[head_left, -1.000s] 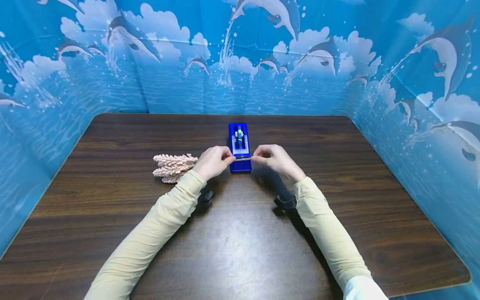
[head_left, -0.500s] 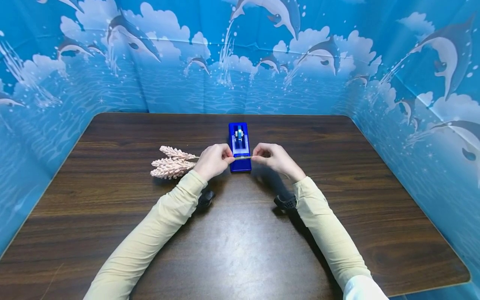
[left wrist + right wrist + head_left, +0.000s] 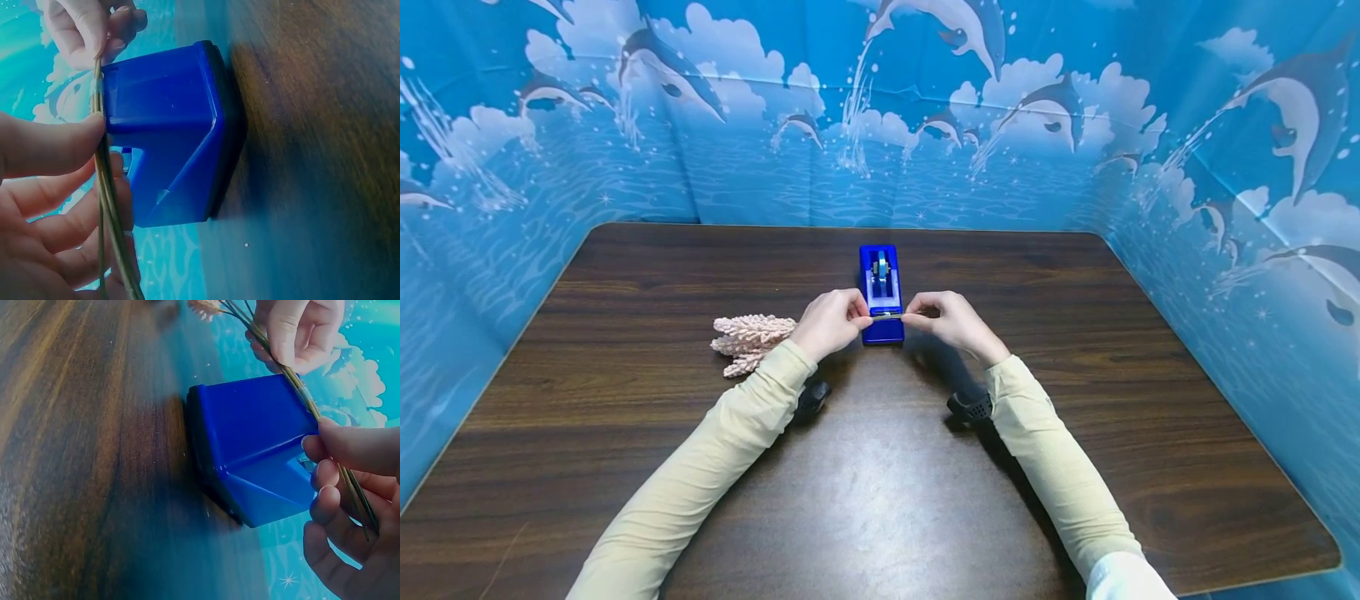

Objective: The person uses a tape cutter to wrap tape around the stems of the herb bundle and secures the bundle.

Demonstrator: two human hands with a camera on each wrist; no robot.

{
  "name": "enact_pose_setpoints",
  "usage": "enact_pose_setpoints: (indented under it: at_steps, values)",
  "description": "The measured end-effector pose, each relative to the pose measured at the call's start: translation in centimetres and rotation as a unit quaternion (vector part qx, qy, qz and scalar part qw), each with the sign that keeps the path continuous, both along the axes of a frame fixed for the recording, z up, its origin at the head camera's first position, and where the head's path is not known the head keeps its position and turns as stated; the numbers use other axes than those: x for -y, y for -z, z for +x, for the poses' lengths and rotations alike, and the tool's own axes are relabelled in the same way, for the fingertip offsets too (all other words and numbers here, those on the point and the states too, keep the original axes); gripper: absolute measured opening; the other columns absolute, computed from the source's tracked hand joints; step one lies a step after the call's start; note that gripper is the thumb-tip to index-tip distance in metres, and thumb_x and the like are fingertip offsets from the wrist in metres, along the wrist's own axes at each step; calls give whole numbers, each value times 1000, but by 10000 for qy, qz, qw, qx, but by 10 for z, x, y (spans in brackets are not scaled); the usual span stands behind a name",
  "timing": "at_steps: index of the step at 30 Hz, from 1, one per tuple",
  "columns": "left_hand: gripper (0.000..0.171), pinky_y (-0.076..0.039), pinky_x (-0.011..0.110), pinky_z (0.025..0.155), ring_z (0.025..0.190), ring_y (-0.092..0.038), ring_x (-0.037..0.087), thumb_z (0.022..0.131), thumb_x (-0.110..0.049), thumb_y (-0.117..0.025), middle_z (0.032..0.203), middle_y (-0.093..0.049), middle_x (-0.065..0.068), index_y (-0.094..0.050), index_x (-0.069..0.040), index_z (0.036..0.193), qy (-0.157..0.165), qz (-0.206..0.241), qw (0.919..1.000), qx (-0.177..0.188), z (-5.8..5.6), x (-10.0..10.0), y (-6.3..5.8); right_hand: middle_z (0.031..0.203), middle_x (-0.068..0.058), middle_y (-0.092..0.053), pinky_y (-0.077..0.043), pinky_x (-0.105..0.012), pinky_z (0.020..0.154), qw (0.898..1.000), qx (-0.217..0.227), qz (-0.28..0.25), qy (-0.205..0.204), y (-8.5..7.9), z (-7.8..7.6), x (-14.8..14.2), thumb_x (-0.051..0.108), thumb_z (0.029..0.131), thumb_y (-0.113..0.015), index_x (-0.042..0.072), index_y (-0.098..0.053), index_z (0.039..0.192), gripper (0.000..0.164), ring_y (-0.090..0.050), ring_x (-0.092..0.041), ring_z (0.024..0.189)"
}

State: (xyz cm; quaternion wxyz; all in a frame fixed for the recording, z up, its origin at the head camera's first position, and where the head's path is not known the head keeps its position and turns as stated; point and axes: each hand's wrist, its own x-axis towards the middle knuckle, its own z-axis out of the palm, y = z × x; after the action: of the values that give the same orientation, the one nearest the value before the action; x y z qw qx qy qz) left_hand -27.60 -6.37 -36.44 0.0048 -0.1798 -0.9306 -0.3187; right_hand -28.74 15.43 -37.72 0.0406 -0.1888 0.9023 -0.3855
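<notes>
A bundle of thin stems point(image 3: 290, 374) with pale pink, bumpy flower heads point(image 3: 751, 340) lies across the front of a blue tape dispenser point(image 3: 883, 332). My left hand point(image 3: 837, 322) pinches the stems just left of the dispenser, on the flower-head side. My right hand point(image 3: 952, 323) pinches them near their cut ends, to the right. Between the two hands, a shiny strip of clear tape point(image 3: 304, 395) shows on the stems, close against the dispenser's top front edge. Whether this strip is still joined to the roll cannot be seen.
The tape roll point(image 3: 882, 267) sits in the dispenser's far part, on a dark wood-grain table point(image 3: 880, 500). Blue curtains point(image 3: 745, 183) printed with dolphins stand behind the table and along its sides. Black wrist cameras point(image 3: 972, 407) hang under both forearms.
The flower heads have turned with the stems: they spread apart half a second ago and now lie bunched, slightly lower. Both hands stay at almost the same place by the dispenser.
</notes>
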Motion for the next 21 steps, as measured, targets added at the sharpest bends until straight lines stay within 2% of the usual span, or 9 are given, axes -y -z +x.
enact_pose_setpoints:
  at_steps: [9,14,21]
  values:
    - [19,-41,29,64,69,-55,18,92,-22,-64,75,-67,3,-73,-7,84,188,-449,9986,200,-2,1,2,81,-3,-65,-45,-26,69,9998,-176,-47,18,1,0,1,19,91,-67,9,-69,84,12,-55,-14,74]
    - [19,-40,29,61,67,-55,17,91,-23,-65,72,-65,1,-73,-9,82,115,-527,9983,203,-2,2,3,79,-2,-66,-44,-25,69,9993,-347,145,16,2,1,3,19,90,-68,9,-69,84,12,-54,-13,74]
    - [20,-45,34,65,73,-59,20,92,-25,-64,77,-68,2,-73,-11,81,39,-754,9968,273,-2,2,4,78,-2,-64,-42,-25,67,9987,-360,365,19,5,1,6,19,91,-67,9,-70,84,12,-52,-14,72]
